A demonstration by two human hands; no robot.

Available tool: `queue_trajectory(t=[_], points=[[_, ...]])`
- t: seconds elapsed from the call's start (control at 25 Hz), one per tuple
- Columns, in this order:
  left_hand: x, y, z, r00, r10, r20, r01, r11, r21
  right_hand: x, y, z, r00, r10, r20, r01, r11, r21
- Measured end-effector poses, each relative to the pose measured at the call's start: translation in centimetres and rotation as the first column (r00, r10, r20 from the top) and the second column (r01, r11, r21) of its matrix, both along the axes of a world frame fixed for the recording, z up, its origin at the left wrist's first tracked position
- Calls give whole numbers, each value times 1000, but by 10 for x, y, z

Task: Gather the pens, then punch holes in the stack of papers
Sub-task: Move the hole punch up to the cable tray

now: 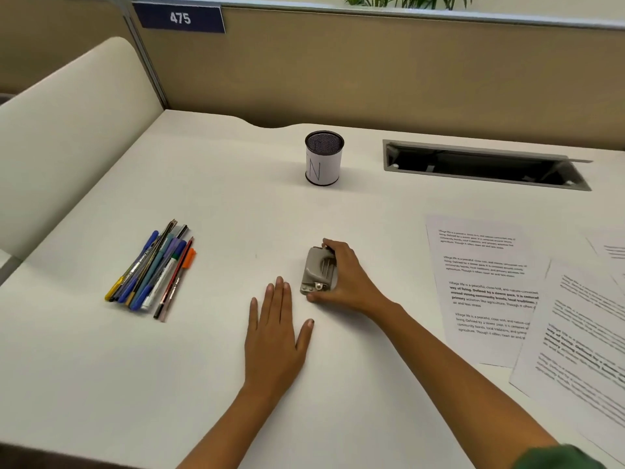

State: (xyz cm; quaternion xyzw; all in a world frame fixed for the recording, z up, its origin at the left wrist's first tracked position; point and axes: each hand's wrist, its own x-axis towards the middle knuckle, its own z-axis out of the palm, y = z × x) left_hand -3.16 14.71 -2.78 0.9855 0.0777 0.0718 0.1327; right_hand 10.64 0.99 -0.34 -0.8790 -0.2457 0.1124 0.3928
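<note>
your right hand [341, 277] grips the grey hole punch [318, 270] mid-tabletop, left hand [274, 336] flat, fingers straight. pens [154, 270] bunched toward the left edge, papers [490, 282] at the right edge, cup [323, 159] marked "n", sign [179, 18] reads "475".

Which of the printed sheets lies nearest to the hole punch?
The leftmost sheet, bearing four short paragraphs. The other sheets lie farther right of the hole punch, and one covers that sheet's lower right corner.
</note>
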Motion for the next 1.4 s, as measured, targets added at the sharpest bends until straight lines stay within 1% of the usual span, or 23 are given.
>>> queue_trajectory(t=[0.08, 0.16, 0.32, 0.44, 0.52, 0.64, 0.72, 0.8, 0.88, 0.96, 1.04, 1.4], points=[[-1, -2, 1, 1000, -12, -9, 12, 1000, -3, 0, -2, 1, 1000, -10, -11, 10, 999, 51], [0, -8, 2, 1000, -19, -11, 19, 1000, -21, -2, -7, 3, 998, -52, -35, 56, 991, 123], [20, -30, 10, 1000, -22, 19, 23, 995, -98, 5, -24, 16, 976, -214, -48, 219, 947, 235], [52, -59, 18, 996, -82, 24, 84, 990, -113, 24, -47, 29, 923, -384, -22, 373, 879, 297], [77, -79, 21, 992, -123, 22, 124, 988, -94, 43, -64, 35, 855, -518, 1, 492, 811, 316], [110, -104, 19, 986, -165, -3, 164, 985, -58, 80, -87, 41, 719, -694, 28, 660, 696, 284], [124, -115, 14, 987, -157, -17, 156, 986, -62, 110, -103, 43, 611, -789, 62, 759, 607, 237], [129, -120, 7, 991, -136, -14, 135, 989, -58, 139, -114, 42, 512, -854, 95, 833, 520, 190], [130, -121, 0, 993, -119, -3, 119, 992, -39, 165, -119, 38, 442, -890, 108, 880, 454, 142], [130, -121, -4, 994, -106, 10, 106, 994, -30, 188, -118, 33, 413, -903, 115, 902, 423, 84], [130, -121, -4, 994, -104, 10, 105, 994, -30, 206, -114, 27, 408, -903, 136, 908, 416, 38], [131, -121, 0, 993, -109, -41, 107, 993, -47, 257, -99, 11, 403, -901, 162, 915, 400, -57]])
